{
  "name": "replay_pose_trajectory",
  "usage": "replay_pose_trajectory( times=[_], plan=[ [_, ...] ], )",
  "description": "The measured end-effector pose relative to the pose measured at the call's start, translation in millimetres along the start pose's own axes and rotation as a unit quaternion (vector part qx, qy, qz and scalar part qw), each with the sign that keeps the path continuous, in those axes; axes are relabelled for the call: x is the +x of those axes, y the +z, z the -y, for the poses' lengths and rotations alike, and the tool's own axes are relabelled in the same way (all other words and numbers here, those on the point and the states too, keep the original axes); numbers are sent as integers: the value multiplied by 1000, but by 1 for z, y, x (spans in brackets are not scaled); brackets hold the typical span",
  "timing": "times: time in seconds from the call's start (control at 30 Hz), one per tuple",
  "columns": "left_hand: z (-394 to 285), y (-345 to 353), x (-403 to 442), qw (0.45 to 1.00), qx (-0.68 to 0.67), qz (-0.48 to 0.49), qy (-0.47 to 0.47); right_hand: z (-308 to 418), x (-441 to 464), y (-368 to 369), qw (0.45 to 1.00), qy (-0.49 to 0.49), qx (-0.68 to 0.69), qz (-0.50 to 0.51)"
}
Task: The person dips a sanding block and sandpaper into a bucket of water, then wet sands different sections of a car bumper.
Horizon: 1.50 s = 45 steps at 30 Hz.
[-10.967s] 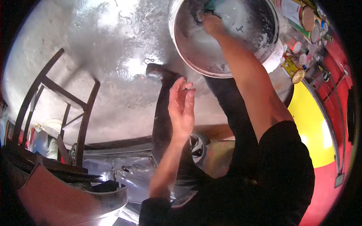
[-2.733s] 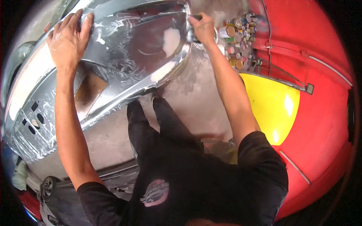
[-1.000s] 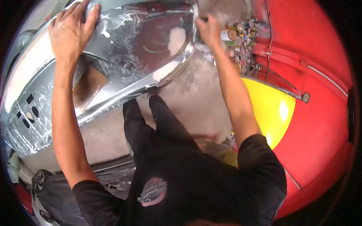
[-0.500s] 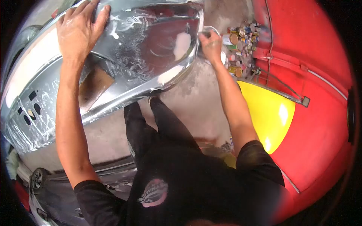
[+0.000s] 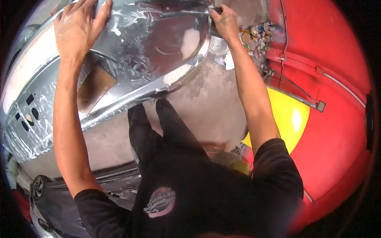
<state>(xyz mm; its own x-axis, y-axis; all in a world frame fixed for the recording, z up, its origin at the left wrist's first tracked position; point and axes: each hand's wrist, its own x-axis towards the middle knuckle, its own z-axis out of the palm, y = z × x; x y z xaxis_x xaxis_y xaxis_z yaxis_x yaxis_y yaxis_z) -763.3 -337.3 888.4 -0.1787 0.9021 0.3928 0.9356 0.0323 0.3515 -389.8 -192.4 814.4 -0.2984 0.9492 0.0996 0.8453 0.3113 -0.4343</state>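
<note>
A grey car body panel (image 5: 139,43), wet and streaked with white residue, spans the upper left. My left hand (image 5: 76,33) lies on its upper surface with the fingers stretched out and thumb apart. At the panel's right edge my right hand (image 5: 227,24) is closed, pinching a small dark piece (image 5: 217,10) that looks like sandpaper, mostly hidden by the fingers. Pale filler patches (image 5: 190,43) show near that edge. A brown flat piece (image 5: 97,89) sits in the panel's recess, below my left hand.
Several cans and bottles (image 5: 256,37) stand on the floor beside the red wall (image 5: 325,47). A white tub (image 5: 219,45) is below my right hand. A yellow panel (image 5: 291,117) leans at the right. Behind me is a dark car (image 5: 67,202).
My right hand has moved up along the panel's right edge, away from the white tub, and the dark piece now shows in it. My left hand stays flat on the panel.
</note>
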Motion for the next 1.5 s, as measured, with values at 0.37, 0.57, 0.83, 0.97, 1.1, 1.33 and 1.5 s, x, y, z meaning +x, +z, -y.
replay_pose_trajectory(
  times=[0.37, 0.57, 0.83, 0.97, 1.1, 1.33, 1.5],
  plan=[
    [10, 4, 5, 999, -35, -6, -4, -19, 6, -6, 982, -149, -114, 21],
    [12, 11, 2, 999, -24, -33, 8, -10, 26, -16, 967, -192, -149, 76],
    [16, 12, 1, 999, -19, -39, 10, -10, 40, -15, 945, -256, -177, 101],
    [17, 5, 2, 999, -26, -19, 18, -14, 34, -20, 959, -176, -133, 180],
    [17, 10, 3, 998, -32, -41, 25, 4, 37, -21, 947, -230, -190, 118],
    [19, 13, 2, 1000, -12, -25, 11, -12, 37, -13, 947, -222, -192, 130],
    [19, 6, 4, 1000, -17, -9, 17, -6, 40, -16, 964, -181, -138, 137]
  ],
)
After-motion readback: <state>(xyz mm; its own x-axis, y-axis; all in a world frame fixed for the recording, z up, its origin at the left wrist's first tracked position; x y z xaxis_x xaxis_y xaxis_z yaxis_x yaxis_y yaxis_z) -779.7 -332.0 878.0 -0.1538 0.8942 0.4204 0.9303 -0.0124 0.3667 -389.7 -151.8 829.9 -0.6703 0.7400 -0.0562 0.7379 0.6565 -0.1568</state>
